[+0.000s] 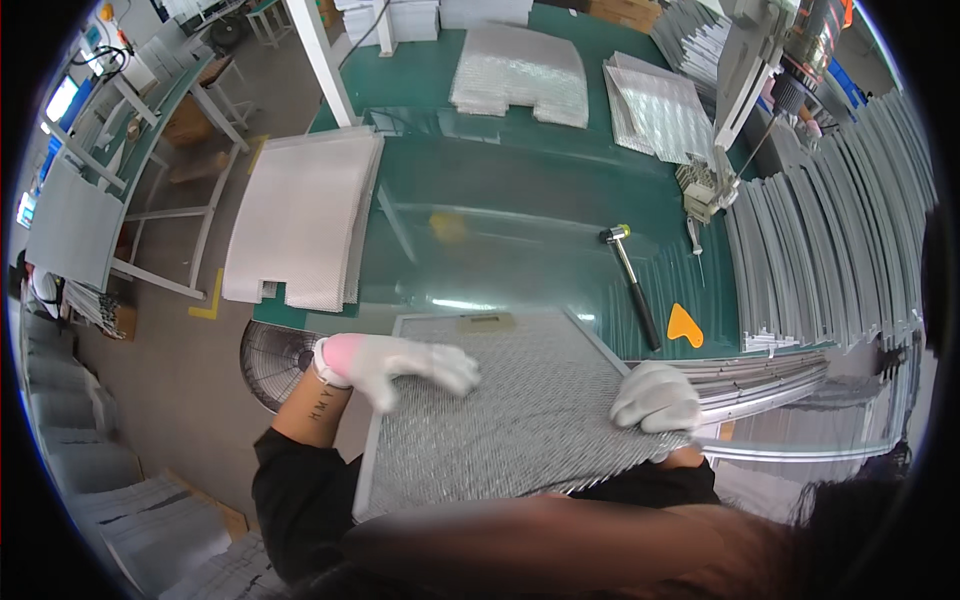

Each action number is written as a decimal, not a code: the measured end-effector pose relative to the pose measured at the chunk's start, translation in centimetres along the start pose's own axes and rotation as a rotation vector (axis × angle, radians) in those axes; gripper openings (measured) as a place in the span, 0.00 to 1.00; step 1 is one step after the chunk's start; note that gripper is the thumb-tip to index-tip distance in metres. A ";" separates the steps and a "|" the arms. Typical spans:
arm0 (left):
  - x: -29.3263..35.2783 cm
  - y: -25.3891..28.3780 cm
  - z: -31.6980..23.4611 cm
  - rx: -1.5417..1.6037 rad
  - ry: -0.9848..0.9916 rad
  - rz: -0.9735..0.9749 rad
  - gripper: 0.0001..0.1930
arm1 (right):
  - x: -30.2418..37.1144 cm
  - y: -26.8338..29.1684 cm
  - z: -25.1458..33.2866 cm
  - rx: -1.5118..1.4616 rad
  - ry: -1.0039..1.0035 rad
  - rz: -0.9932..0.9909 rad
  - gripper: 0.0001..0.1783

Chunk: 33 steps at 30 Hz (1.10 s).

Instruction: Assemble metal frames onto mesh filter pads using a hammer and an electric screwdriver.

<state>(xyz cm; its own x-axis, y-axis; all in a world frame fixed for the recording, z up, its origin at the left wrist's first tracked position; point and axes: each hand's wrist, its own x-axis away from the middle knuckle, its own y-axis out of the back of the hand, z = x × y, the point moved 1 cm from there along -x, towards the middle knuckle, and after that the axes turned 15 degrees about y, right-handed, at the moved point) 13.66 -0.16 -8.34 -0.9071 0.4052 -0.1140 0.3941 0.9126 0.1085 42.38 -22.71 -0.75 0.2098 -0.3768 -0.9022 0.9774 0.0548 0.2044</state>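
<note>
Centrally, two hands (410,368) (657,398), one framed panel (510,425)

Two hands (655,398), one hammer (634,288), one scraper (684,326)

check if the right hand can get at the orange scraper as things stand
Likely yes: the orange scraper lies on the green table just beyond the right hand, nothing standing between, though the hand must probably release the mesh panel.

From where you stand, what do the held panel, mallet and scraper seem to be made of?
Panel: probably aluminium; its fine silvery mesh glints within a grey rim. Mallet: pale shaft, likely metal; dark grip, perhaps rubber; yellow-and-black head, material unclear. Scraper: likely plastic, flat and evenly orange.
</note>
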 end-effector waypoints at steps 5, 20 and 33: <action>-2.9 0.6 1.0 -0.462 0.580 -0.052 0.44 | 3.3 -2.1 0.8 0.095 0.121 -0.160 0.10; 0.5 2.4 -9.8 -0.341 -0.221 -0.127 0.33 | -3.5 1.5 -3.9 0.334 -0.110 -0.111 0.17; -0.4 0.4 -8.4 -0.509 -0.509 -0.920 0.20 | -3.1 1.6 -6.2 0.081 -0.140 -0.312 0.16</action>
<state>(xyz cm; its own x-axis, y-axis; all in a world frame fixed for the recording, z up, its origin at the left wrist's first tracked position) 12.97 -0.44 0.05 -0.6097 -0.3181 -0.7260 -0.5907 0.7931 0.1486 43.44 -15.74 0.04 -0.1096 -0.4871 -0.8664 0.9873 -0.1543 -0.0381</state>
